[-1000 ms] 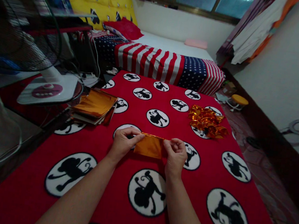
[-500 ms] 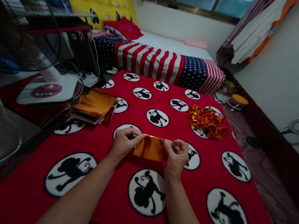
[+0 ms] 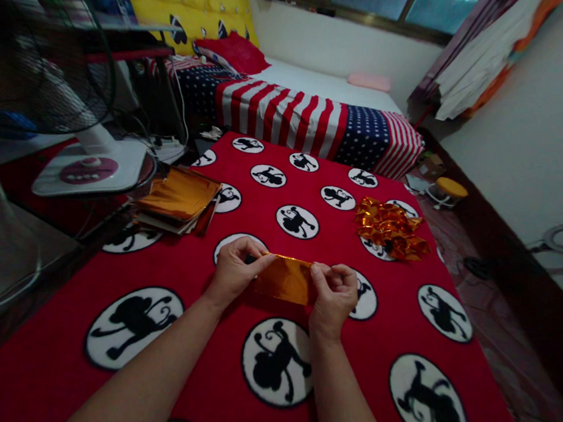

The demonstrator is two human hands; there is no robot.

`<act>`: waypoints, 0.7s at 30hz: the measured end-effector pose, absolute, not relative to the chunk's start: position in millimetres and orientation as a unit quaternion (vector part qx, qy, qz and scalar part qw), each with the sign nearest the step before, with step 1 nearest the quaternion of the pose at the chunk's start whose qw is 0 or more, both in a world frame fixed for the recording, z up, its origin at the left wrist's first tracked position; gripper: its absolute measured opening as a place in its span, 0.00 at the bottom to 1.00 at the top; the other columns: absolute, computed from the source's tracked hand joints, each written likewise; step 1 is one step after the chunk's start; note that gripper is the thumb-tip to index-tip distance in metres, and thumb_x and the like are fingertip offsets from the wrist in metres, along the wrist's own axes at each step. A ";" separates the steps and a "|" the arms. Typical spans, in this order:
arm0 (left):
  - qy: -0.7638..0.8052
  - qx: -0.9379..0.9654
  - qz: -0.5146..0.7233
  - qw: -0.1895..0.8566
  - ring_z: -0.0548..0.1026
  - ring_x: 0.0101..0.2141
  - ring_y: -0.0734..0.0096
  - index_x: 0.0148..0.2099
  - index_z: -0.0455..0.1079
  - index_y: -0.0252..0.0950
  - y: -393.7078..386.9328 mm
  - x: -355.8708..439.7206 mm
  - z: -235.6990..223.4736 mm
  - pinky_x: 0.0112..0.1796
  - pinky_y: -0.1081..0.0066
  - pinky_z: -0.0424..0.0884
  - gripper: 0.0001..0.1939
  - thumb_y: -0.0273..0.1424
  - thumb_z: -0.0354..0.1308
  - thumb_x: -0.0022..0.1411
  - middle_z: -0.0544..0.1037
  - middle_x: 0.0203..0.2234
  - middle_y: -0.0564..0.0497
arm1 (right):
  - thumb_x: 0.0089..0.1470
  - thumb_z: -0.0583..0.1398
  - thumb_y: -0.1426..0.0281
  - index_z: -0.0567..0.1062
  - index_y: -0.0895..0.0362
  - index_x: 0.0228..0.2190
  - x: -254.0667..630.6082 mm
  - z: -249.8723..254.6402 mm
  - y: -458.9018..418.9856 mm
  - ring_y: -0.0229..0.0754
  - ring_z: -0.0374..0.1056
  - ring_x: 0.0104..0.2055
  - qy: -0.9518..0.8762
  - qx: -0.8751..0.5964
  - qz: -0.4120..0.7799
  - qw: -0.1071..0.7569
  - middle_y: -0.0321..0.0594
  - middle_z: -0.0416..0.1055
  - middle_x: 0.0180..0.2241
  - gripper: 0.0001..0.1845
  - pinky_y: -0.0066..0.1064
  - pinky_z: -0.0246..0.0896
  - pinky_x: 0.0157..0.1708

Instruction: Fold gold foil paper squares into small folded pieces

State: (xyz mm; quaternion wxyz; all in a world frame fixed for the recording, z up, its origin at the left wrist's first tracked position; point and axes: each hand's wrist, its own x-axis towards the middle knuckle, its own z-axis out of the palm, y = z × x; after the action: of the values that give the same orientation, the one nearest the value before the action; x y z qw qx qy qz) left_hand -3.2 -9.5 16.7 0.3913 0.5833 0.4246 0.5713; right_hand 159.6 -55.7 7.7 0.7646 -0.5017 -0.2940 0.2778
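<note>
So the gold foil sheet (image 3: 284, 280) is out over the middle of the red cloth (image 3: 213, 378), stretched between both hands. Only a tiny change from half a second ago: the right hand (image 3: 333, 300) has edged a touch outward and the sheet's face looks smoother. I'd call that a small tweak to how it's held, nothing more. Left hand (image 3: 232, 273) has the upper left corner pinched thumb-to-finger, right hand has the upper right one the same way, no visible gap in either pinch. Lower edge hangs loose.

On the cloth's left edge there's a stack of gold sheets (image 3: 180, 195), and toward its far right a crumply gold foil pile (image 3: 390, 228). The cloth itself is all monkeys in white circles lol. Just off its left side is a fan (image 3: 102, 145), beyond its far end a bed with a stars-and-stripes cover (image 3: 281, 114), and off its right side a yellow-topped stool (image 3: 451, 187).
</note>
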 end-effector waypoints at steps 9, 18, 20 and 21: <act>0.393 0.600 0.548 0.430 0.71 0.29 0.75 0.45 0.71 0.37 -10.2 -6.5 17.7 0.33 0.76 0.68 0.14 0.29 0.62 0.55 0.72 0.27 0.54 | 0.43 0.68 0.71 0.66 0.55 0.36 157.4 11.4 -58.9 0.39 0.73 0.33 -0.329 -0.497 0.269 0.757 0.32 0.74 0.27 0.19 0.37 0.67 0.42; 0.403 0.704 0.454 0.368 0.73 0.34 0.69 0.41 0.78 0.38 -9.0 -7.1 21.1 0.37 0.71 0.68 0.10 0.28 0.56 0.60 0.75 0.31 0.49 | 0.44 0.68 0.72 0.66 0.54 0.36 158.2 12.7 -59.3 0.39 0.73 0.33 -0.332 -0.497 0.265 0.757 0.32 0.73 0.27 0.19 0.36 0.67 0.42; 0.400 0.705 0.450 0.374 0.74 0.34 0.69 0.37 0.78 0.37 -7.7 -7.1 20.2 0.37 0.71 0.68 0.09 0.27 0.56 0.59 0.76 0.30 0.48 | 0.44 0.68 0.71 0.66 0.54 0.36 159.0 11.3 -58.5 0.39 0.74 0.34 -0.334 -0.498 0.260 0.757 0.32 0.73 0.27 0.19 0.36 0.67 0.42; 0.399 0.707 0.448 0.374 0.74 0.33 0.68 0.36 0.77 0.36 -7.2 -7.2 19.9 0.37 0.71 0.68 0.08 0.27 0.56 0.59 0.76 0.30 0.48 | 0.44 0.68 0.71 0.66 0.54 0.36 159.2 10.8 -58.2 0.39 0.74 0.34 -0.335 -0.498 0.259 0.757 0.32 0.73 0.27 0.19 0.36 0.67 0.42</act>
State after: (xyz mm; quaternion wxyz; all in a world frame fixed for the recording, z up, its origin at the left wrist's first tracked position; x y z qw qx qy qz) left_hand -7.2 -7.2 19.9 0.3743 0.7067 0.3992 0.4485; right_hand 159.2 -58.2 10.8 0.7572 -0.4975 -0.3349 0.2590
